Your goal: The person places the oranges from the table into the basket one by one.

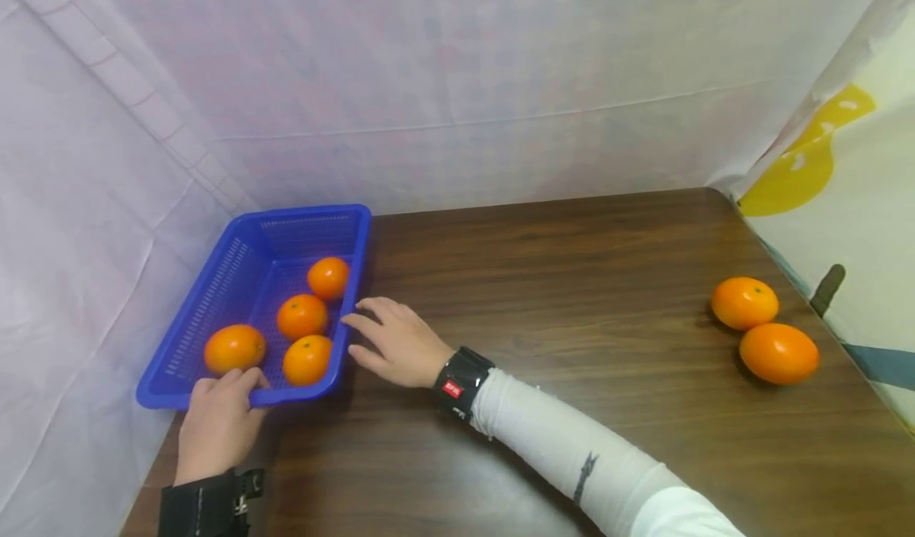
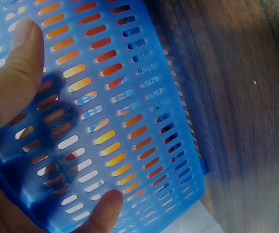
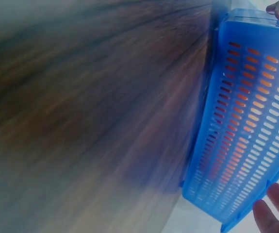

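At nine o'clock is a blue basket (image 1: 246,299) with four glossy oranges (image 1: 303,316). Its slotted plastic looks light and rather stiff; the smooth rim (image 1: 300,395) seems the best hold – but the round fruit could roll. The left hand (image 1: 223,426) curls its fingers over the rim at the basket's six o'clock; the right hand (image 1: 403,346), fingers loosely spread, grips nothing at its three o'clock – touching or not, I cannot tell. Two more oranges (image 1: 779,353) lie on the wood-grain table (image 1: 543,283), far toward three o'clock.

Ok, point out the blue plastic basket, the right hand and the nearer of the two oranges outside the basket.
Blue plastic basket (image 1: 314,239), head view, on its far inner wall.
Right hand (image 1: 403,345), head view, on the back of the hand.
Nearer loose orange (image 1: 779,353), head view, middle of its skin.
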`<state>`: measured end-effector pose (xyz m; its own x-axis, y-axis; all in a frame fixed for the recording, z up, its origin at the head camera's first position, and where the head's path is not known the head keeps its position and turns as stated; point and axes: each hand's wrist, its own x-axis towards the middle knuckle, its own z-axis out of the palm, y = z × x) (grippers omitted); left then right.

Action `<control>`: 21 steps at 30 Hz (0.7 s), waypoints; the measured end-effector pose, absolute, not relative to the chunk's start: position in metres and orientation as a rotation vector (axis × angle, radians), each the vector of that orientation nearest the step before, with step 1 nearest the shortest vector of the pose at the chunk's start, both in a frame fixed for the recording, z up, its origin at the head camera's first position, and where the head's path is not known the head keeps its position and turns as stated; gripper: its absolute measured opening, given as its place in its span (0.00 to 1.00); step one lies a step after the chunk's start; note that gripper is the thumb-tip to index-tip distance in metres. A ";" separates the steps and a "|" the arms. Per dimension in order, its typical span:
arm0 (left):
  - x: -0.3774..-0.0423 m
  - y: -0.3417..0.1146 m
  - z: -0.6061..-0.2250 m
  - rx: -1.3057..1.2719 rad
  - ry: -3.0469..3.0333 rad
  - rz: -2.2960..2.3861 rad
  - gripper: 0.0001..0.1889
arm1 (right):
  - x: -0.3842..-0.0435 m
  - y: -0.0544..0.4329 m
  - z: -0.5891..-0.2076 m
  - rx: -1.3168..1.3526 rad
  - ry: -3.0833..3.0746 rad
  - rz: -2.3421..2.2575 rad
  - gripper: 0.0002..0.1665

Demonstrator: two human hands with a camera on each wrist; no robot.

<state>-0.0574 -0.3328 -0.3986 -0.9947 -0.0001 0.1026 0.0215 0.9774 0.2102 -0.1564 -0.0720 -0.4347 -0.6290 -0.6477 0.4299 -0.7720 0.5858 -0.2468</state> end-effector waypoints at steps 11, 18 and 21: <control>-0.058 -0.335 -0.399 -0.032 -3.018 -0.313 0.07 | -0.158 -0.039 -0.442 1.059 -2.571 0.609 0.29; -0.059 -0.334 -0.400 -0.027 -3.028 -0.319 0.06 | -0.158 -0.020 -0.446 1.010 -2.589 0.620 0.29; -0.060 -0.333 -0.400 -0.022 -3.030 -0.307 0.06 | -0.157 -0.013 -0.444 0.998 -2.609 0.629 0.30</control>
